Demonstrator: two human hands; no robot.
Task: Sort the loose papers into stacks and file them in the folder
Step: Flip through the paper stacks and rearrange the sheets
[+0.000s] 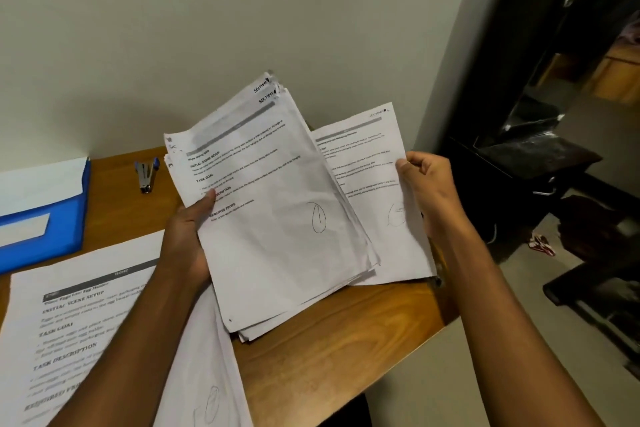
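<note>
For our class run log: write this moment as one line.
left hand: grips paper stack | right hand: pinches single sheet | blue folder: on table, unfilled

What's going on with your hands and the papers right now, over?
Left hand holds paper stack. Right hand pinches single sheet. Blue folder lies on the table, nothing blocking.

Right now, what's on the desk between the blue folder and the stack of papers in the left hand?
A stapler lies on bare wood there, apart from both the blue folder and the stack of papers that the left hand holds, as the head view shows.
</note>
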